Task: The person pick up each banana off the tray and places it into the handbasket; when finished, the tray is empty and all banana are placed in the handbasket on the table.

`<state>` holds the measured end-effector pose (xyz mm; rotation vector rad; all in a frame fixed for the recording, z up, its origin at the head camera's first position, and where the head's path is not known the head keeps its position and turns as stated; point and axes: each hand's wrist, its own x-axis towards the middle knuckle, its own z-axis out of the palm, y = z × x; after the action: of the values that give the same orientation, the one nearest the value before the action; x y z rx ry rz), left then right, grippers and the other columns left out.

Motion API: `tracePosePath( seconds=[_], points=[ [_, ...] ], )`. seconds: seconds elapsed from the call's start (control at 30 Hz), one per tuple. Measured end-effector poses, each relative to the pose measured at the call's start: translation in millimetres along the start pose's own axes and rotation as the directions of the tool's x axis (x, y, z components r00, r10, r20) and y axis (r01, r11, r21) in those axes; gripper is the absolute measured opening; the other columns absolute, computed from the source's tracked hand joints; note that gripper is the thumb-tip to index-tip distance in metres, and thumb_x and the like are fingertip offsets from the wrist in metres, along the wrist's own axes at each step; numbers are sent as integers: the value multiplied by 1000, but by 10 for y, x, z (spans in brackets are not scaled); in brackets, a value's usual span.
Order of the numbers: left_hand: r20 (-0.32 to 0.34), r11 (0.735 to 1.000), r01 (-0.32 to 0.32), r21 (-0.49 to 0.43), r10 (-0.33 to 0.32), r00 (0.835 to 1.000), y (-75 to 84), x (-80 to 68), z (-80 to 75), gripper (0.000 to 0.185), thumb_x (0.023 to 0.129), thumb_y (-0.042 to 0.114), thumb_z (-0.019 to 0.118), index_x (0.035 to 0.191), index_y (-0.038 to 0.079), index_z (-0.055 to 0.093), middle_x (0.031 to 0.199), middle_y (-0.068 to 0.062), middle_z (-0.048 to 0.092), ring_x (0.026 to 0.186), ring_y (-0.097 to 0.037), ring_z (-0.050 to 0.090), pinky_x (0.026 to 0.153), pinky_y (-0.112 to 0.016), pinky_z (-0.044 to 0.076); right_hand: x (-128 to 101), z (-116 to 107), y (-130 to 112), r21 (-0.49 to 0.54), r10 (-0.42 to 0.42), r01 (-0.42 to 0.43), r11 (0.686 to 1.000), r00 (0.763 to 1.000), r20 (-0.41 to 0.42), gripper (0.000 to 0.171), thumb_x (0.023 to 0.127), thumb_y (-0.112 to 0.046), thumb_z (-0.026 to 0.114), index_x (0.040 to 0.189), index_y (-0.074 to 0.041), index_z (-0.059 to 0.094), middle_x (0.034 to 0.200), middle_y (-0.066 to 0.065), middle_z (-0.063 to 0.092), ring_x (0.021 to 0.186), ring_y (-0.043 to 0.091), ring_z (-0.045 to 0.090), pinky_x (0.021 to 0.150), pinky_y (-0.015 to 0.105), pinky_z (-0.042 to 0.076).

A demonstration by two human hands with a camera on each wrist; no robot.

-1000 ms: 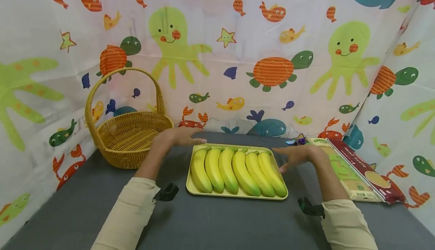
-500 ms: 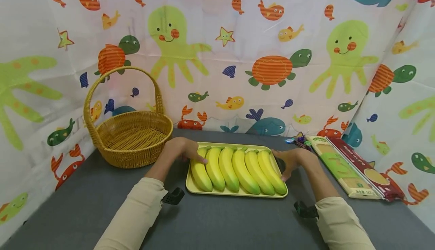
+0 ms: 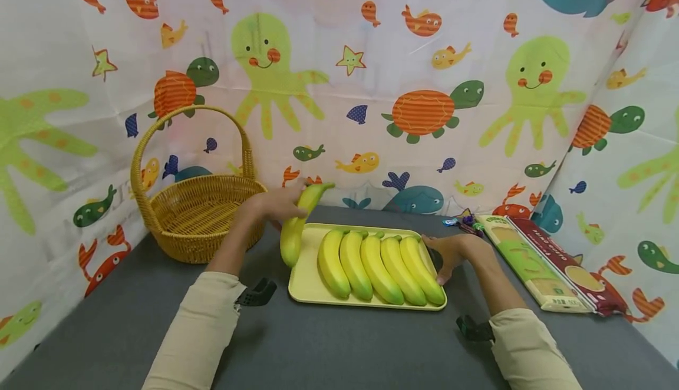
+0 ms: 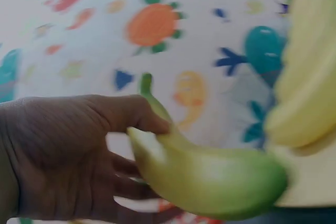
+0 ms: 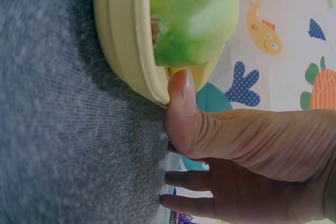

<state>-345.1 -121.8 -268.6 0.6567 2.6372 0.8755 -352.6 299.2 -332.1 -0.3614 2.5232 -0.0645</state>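
Observation:
My left hand (image 3: 276, 204) holds a banana (image 3: 302, 222) up off the tray's left end, its stem pointing up and right. In the left wrist view the thumb lies over the banana (image 4: 210, 177), with fingers behind it. Several more bananas (image 3: 376, 266) lie side by side in the pale yellow tray (image 3: 307, 284). At the tray's right end is my right hand (image 3: 451, 251). Close up, its thumb touches the rim of the tray (image 5: 118, 40) beside a banana's green tip (image 5: 194, 19), while its other fingers (image 5: 189, 182) extend along the table; the index finger is mostly hidden.
A woven basket (image 3: 198, 248) with a tall handle stands at the back left, just beyond my left hand. Flat snack packages (image 3: 551, 266) lie at the right, with small wrapped sweets (image 3: 467, 223) behind. A printed curtain (image 3: 339, 83) borders the dark table (image 3: 339, 349).
My left hand has taken the leftmost banana from the tray and lifted it up and left. My right hand has moved in from beside the tray to touch its right edge.

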Motion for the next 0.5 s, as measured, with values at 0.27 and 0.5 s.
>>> tracePosePath(
  seconds=[0.27, 0.5],
  points=[
    [-520, 975, 18, 221, 102, 848, -450, -413, -567, 85, 99, 12, 58, 170, 24, 13, 135, -34, 44, 97, -38, 51, 77, -48, 46, -52, -27, 47, 5, -7, 7, 1000, 1000, 5, 128, 80, -36, 90, 166, 1, 3, 171, 35, 2, 158, 57, 7, 124, 69, 21],
    [-525, 940, 308, 145, -191, 829, -1208, -565, -627, 83, 99, 5, 51, 169, 21, 9, 160, -44, 18, 138, -65, 34, 102, -79, 34, -73, -32, 49, 13, -33, 33, 999, 999, 4, 130, 79, -38, 91, 166, 3, 3, 170, 37, 1, 157, 59, 6, 123, 71, 21]
  ],
)
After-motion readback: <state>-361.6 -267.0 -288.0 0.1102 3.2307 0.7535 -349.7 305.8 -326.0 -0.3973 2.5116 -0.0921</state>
